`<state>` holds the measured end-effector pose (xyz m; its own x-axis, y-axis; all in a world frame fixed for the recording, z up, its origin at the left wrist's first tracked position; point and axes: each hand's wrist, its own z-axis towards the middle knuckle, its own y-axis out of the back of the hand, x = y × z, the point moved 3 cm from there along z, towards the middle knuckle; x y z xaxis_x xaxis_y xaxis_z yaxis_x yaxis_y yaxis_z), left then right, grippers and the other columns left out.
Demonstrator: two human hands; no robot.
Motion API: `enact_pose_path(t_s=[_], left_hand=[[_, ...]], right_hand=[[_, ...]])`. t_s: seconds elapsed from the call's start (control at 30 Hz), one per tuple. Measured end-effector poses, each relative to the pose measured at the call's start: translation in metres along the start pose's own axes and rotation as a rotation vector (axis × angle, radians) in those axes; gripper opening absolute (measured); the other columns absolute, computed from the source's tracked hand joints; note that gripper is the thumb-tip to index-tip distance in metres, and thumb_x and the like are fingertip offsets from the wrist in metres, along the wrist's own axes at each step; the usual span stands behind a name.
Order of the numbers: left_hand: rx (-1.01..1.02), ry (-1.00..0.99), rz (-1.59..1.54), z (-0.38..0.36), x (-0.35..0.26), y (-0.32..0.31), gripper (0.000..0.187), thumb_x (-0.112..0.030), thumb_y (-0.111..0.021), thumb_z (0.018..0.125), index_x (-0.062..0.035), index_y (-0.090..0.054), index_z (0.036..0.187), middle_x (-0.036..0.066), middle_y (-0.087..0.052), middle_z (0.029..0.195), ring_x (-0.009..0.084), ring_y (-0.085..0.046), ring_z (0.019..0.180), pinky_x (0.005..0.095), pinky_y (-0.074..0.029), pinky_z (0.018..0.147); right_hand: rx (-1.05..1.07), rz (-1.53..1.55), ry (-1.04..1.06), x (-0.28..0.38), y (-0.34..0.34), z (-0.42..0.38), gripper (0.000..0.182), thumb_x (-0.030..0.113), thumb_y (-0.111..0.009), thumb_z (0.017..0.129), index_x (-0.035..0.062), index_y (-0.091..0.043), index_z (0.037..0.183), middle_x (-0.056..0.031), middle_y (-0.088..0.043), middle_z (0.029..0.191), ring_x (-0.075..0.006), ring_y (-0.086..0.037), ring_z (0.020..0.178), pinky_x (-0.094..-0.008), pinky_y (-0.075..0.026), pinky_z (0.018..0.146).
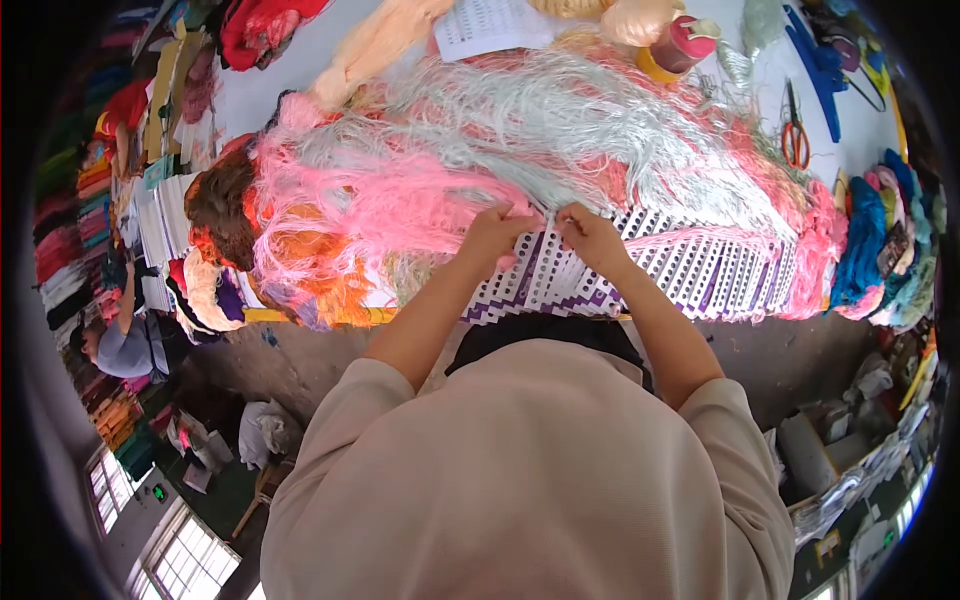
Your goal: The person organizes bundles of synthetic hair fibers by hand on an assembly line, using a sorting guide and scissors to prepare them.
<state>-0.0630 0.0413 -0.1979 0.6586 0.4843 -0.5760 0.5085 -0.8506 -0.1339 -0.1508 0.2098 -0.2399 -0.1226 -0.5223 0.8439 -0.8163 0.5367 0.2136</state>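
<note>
Left hand (490, 240) is half-curled at pink thread (400, 195), right hand (594, 242) nearly closed at far ends of the cards (715, 268), which fan along the table (250, 100)'s near edge; can't tell what either pinches.

one wide head-worn view, forward and down, close above the beige shirt (520, 470), the table (262, 98) farther off

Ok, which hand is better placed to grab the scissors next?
Probably the right hand: it's nearer the scissors, which lie on its side. The left hand is farther away, at the pink thread.
</note>
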Motion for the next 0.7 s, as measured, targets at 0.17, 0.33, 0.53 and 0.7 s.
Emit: enact_pose_path(t_s=[0.17, 0.33, 0.53, 0.7], left_hand=[[0.422, 0.219, -0.093, -0.015, 0.003, -0.013, 0.011, -0.016, -0.062, 0.090, -0.0074, -0.068, 0.091, -0.007, -0.036, 0.049, 0.0036, -0.030, 0.039, 0.0230, -0.025, 0.040], [0.287, -0.073, 0.303, 0.009, 0.027, -0.025, 0.013, -0.013, -0.058, 0.089, -0.0036, -0.068, 0.089, 0.001, -0.058, 0.065, 0.0119, -0.059, 0.065, 0.0269, -0.045, 0.057], [0.169, -0.271, 0.753, -0.001, -0.017, 0.013, 0.018, -0.021, -0.071, 0.084, -0.0033, -0.068, 0.086, 0.002, -0.056, 0.067, 0.0110, -0.048, 0.056, 0.0309, -0.039, 0.051], [0.282, 0.048, 0.253, -0.013, -0.003, 0.054, 0.024, -0.025, -0.072, 0.089, -0.0021, -0.067, 0.095, -0.007, -0.045, 0.062, 0.0029, -0.027, 0.046, 0.0233, -0.019, 0.045]], right_hand=[[-0.012, -0.231, -0.026, 0.011, 0.006, -0.003, 0.030, 0.032, -0.064, 0.088, 0.0103, -0.065, 0.109, -0.0115, -0.068, 0.080, -0.0245, -0.067, 0.074, -0.0364, -0.050, 0.068], [0.068, -0.034, -0.073, -0.001, 0.005, 0.002, 0.042, 0.034, -0.068, 0.084, 0.0098, -0.067, 0.119, -0.0131, -0.070, 0.089, -0.0241, -0.067, 0.079, -0.0342, -0.051, 0.073], [0.090, -0.622, 0.141, 0.030, 0.004, -0.013, 0.046, 0.043, -0.065, 0.086, 0.0206, -0.057, 0.126, -0.0143, -0.070, 0.088, -0.0356, -0.067, 0.085, -0.0468, -0.051, 0.074], [0.096, -0.584, 0.063, 0.042, -0.004, -0.012, 0.038, 0.040, -0.065, 0.088, 0.0194, -0.053, 0.118, -0.0122, -0.070, 0.086, -0.0339, -0.067, 0.088, -0.0467, -0.051, 0.075]])
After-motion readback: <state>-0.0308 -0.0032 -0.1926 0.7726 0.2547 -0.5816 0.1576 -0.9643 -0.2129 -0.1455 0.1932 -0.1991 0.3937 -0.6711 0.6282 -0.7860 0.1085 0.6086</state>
